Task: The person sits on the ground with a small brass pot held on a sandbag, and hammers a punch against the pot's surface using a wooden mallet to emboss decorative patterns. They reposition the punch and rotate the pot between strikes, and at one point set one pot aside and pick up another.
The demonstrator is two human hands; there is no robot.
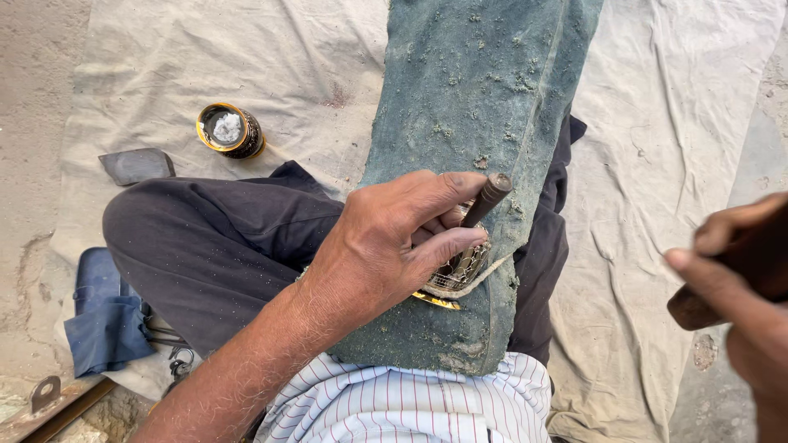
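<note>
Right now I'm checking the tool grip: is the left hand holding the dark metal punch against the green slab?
Yes, the left hand pinches the punch over the green slab.
</note>
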